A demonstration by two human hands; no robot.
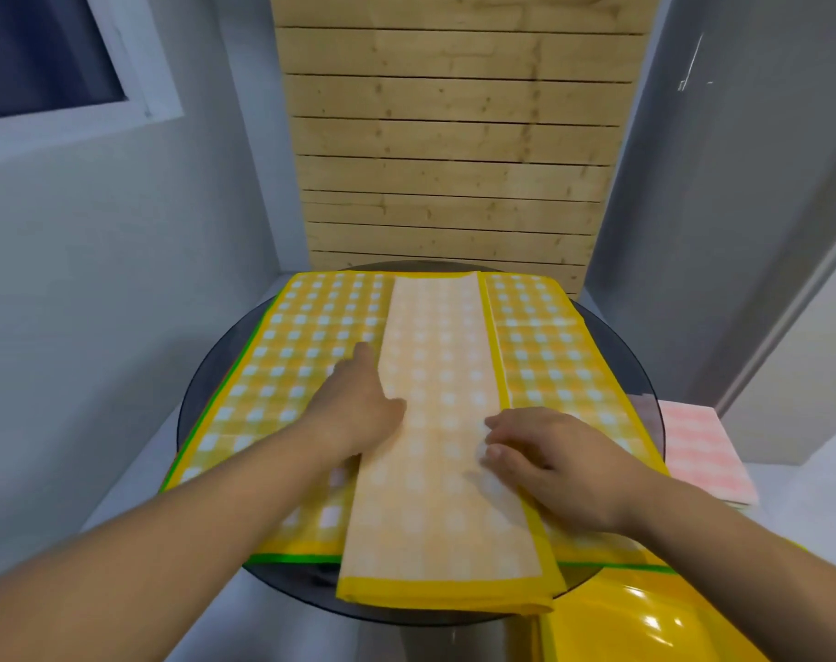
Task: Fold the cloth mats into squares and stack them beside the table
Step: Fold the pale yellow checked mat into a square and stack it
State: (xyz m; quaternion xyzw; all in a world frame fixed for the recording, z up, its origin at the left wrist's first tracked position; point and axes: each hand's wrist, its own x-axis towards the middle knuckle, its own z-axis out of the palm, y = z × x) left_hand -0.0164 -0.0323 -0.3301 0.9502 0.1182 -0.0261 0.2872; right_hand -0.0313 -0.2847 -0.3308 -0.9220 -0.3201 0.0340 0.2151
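Observation:
A yellow checked cloth mat (435, 422), folded into a long narrow strip with its pale underside up, runs from the far edge to the near edge of a round dark glass table (201, 394). Under it another yellow checked mat (301, 336) lies spread flat, with a green-edged mat showing beneath. My left hand (354, 408) lies flat at the strip's left edge, fingers pointing away. My right hand (554, 461) presses down on the strip's right edge with bent fingers. A folded pink checked mat (698, 446) lies on a white surface right of the table.
A glossy yellow chair seat (636, 623) sits close at the bottom right. A wooden slat panel (454, 160) stands behind the table between grey walls. A window is at the upper left. The table stands on a metal pedestal (449, 642).

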